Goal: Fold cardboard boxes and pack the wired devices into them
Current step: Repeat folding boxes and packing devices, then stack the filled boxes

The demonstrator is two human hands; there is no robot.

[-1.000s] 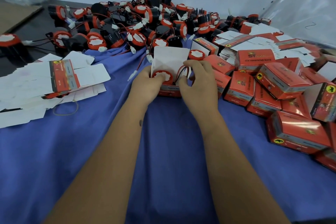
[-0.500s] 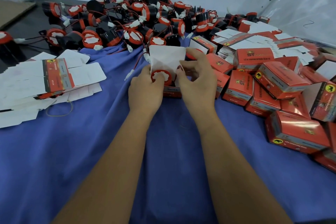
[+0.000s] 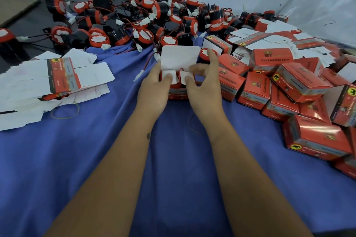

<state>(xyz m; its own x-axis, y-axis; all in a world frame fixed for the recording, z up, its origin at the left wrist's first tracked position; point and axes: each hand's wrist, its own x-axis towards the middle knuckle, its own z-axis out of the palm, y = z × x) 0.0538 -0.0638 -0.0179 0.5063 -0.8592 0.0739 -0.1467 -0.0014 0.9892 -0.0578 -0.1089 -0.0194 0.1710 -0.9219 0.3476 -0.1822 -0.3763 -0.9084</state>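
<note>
L thumb (image 3: 167, 77) was pressing the left side flap down, R thumb (image 3: 187, 79) on the right one. Rest of the fingers were curled round the box sides, so both hands gripped it. R index/middle were blurred above the flap, couldn't tell if they touched anything. Left hand (image 3: 154, 90) and right hand (image 3: 204, 90) bracketed the box (image 3: 178, 95) from either side, prob. to keep it square while the flaps went in.

Box sat upright on the blue cloth (image 3: 96, 159) over the bench, mid-frame, just beside the stack of closed boxes (image 3: 289, 86) on the right. Big lid flap (image 3: 180, 57) stood up at the back, white inside, not yet tucked. Box itself red w/ grey band and small print on the front face. Device inside was mostly hidden; only a loop of red wire (image 3: 180, 70) poked up between the two side flaps. I'd guess it needs pushing down before the lid closes, else it snags.

Loose devices (image 3: 134, 23) were piled at the back: black bodies, red rims, white plugs on red/black leads. Flat unfolded blanks (image 3: 48, 82) lay stacked on the left, well apart from the hands.
</note>
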